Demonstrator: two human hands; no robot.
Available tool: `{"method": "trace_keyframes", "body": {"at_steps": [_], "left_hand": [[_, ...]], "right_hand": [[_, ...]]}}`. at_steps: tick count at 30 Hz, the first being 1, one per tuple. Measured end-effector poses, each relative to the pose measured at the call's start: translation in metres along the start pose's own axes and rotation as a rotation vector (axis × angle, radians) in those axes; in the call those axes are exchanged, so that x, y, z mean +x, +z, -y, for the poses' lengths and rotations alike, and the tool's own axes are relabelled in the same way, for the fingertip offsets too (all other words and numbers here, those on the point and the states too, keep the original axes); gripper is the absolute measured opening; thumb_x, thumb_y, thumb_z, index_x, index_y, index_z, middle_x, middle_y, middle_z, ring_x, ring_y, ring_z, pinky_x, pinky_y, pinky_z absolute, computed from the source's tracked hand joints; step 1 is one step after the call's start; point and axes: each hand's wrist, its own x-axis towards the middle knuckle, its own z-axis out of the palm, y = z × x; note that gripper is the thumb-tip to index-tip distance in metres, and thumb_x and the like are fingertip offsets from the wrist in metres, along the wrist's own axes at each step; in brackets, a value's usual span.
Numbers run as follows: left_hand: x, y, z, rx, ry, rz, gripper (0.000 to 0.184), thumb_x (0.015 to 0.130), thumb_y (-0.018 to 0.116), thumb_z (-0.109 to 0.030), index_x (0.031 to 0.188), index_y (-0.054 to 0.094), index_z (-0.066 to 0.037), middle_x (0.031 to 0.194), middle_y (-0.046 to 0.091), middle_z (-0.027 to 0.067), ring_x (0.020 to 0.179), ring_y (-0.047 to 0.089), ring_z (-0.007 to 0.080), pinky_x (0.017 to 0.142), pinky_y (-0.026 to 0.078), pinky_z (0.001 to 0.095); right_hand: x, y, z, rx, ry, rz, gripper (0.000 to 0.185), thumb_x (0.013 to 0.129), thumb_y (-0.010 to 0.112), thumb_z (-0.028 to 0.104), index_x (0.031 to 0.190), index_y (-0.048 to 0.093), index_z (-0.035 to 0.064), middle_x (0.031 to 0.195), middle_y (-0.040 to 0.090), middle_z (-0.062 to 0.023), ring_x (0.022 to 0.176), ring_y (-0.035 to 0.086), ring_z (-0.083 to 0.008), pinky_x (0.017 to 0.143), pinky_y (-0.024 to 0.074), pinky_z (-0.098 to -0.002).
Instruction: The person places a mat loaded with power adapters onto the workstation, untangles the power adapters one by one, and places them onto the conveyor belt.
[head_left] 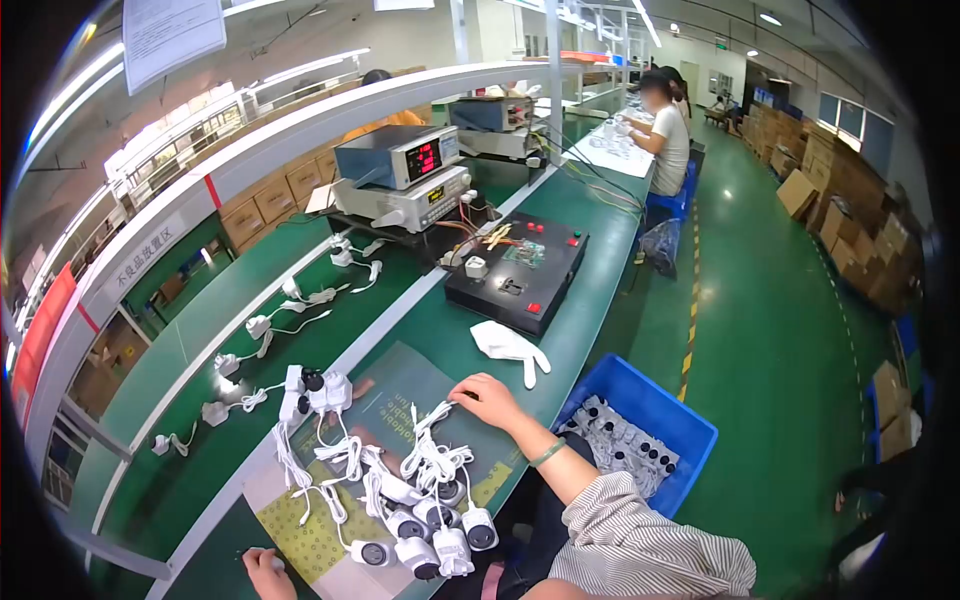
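Pinching white cables [432, 455] between closed fingertips, my right hand [488, 402] shows on my feed; white plug adapters [452, 550] lie nearer than those fingers, a white glove [508, 348] just beyond, a blue bin [690, 425] rightward; my left hand's [268, 574] fingers curl at lower left, their grip unclear to me

The shelf rail [150, 252] reads "不良品放置区"; the mat [405, 372] (partly covered) shows "fun".
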Motion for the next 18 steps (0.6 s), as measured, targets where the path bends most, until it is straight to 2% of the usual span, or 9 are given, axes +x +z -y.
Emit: {"method": "trace_keyframes", "body": {"at_steps": [2, 9, 13, 16, 18], "left_hand": [[0.007, -0.006, -0.007, 0.051, 0.024, -0.124, 0.036, 0.077, 0.062, 0.002, 0.112, 0.066, -0.005, 0.122, 0.056, 0.0181, 0.103, 0.058, 0.0367, 0.090, 0.049, 0.0404], [0.002, 0.003, 0.004, 0.086, 0.074, -0.064, 0.032, 0.079, 0.062, -0.005, 0.110, 0.067, -0.011, 0.117, 0.060, 0.0180, 0.099, 0.060, 0.0371, 0.085, 0.051, 0.0434], [0.001, -0.016, -0.004, 0.078, 0.182, -0.127, 0.033, 0.082, 0.063, -0.006, 0.115, 0.065, -0.010, 0.130, 0.051, 0.0189, 0.099, 0.060, 0.0347, 0.082, 0.053, 0.0407], [0.000, 0.002, 0.004, 0.161, -0.219, -0.212, 0.046, 0.070, 0.063, 0.006, 0.115, 0.058, -0.003, 0.140, 0.043, 0.0215, 0.111, 0.054, 0.0419, 0.093, 0.046, 0.0447], [-0.003, 0.007, 0.029, 0.112, -0.242, -0.106, 0.053, 0.073, 0.064, 0.004, 0.124, 0.053, -0.003, 0.146, 0.037, 0.0203, 0.117, 0.052, 0.0420, 0.096, 0.046, 0.0449]], "right_hand": [[0.000, -0.001, 0.001, 0.001, -0.004, -0.004, 0.014, 0.088, 0.063, 0.024, 0.090, 0.072, 0.0133, 0.093, 0.069, -0.0028, 0.095, 0.061, -0.0245, 0.084, 0.0490, -0.0364], [-0.001, -0.001, 0.002, -0.008, -0.018, -0.010, 0.014, 0.088, 0.063, 0.024, 0.090, 0.072, 0.0132, 0.092, 0.069, -0.0029, 0.095, 0.061, -0.0243, 0.084, 0.0491, -0.0361], [-0.001, -0.001, 0.002, -0.008, 0.007, 0.018, 0.016, 0.089, 0.064, 0.025, 0.093, 0.073, 0.0127, 0.094, 0.070, -0.0034, 0.096, 0.061, -0.0242, 0.086, 0.0485, -0.0356], [-0.001, -0.001, 0.001, -0.012, 0.005, 0.017, 0.015, 0.089, 0.064, 0.024, 0.093, 0.073, 0.0129, 0.094, 0.070, -0.0031, 0.097, 0.061, -0.0242, 0.086, 0.0485, -0.0358], [0.000, -0.001, 0.000, -0.005, 0.012, 0.019, 0.015, 0.089, 0.064, 0.024, 0.093, 0.073, 0.0130, 0.094, 0.070, -0.0029, 0.097, 0.061, -0.0242, 0.086, 0.0484, -0.0358]]}}
